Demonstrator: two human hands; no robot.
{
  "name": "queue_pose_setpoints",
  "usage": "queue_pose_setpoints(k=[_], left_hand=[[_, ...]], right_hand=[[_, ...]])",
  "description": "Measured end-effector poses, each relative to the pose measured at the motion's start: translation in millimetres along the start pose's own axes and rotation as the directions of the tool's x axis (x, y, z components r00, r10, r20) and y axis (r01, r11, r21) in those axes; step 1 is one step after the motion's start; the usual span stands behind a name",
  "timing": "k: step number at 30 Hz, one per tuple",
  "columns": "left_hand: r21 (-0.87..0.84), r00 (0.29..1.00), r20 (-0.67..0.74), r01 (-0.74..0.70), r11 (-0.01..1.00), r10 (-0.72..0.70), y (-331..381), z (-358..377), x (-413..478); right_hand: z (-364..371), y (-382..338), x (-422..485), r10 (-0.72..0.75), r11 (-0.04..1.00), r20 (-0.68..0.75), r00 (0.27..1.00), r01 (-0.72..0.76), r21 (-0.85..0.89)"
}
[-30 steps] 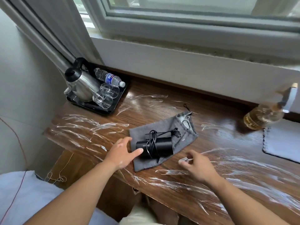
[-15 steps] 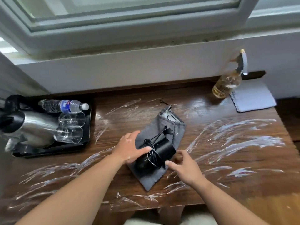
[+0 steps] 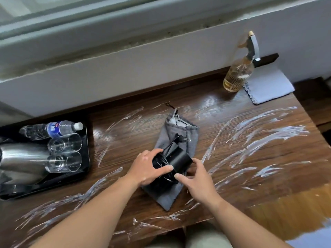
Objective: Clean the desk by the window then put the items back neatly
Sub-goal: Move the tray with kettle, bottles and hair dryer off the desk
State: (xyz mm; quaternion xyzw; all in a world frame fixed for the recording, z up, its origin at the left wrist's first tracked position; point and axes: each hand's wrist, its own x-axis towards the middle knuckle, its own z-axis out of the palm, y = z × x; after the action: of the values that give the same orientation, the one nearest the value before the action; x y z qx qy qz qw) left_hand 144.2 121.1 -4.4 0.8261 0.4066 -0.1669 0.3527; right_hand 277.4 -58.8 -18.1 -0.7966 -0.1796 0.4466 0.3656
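A black cylindrical device (image 3: pixel 176 159) with a black cord wound round it lies on a grey drawstring pouch (image 3: pixel 179 135) in the middle of the wooden desk (image 3: pixel 250 167). My left hand (image 3: pixel 147 166) grips the device's left end, thumb across its front. My right hand (image 3: pixel 196 178) curls round its lower right end, forefinger reaching under it. White smears streak the desk's surface all around. A spray bottle (image 3: pixel 239 72) of amber liquid stands at the back right beside a pale blue cloth (image 3: pixel 268 86).
A black tray (image 3: pixel 84 174) at the left holds a steel kettle (image 3: pixel 21 161), two glasses (image 3: pixel 65 153) lying on their sides and a water bottle (image 3: pixel 53 129). A white wall and window sill run behind the desk. The desk's right edge drops to wooden floor.
Both hands have closed in on the black device from either side and now hold it. The view has swung right and closer to the desk.
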Motion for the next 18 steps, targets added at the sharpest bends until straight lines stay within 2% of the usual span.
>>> queue_pose_setpoints(k=[8,18], left_hand=[[-0.153,0.996,-0.027,0.076,0.985,-0.081,9.9,11.3,-12.4],[-0.29,0.975,-0.132,0.135,0.947,-0.18,18.9,0.2,-51.0]], right_hand=[[1.9,2.8,10.3,-0.031,0.994,0.05,0.998,0.025,0.108],[-5.2,-18.0,8.7,-0.165,0.985,0.14,0.976,0.155,0.082]])
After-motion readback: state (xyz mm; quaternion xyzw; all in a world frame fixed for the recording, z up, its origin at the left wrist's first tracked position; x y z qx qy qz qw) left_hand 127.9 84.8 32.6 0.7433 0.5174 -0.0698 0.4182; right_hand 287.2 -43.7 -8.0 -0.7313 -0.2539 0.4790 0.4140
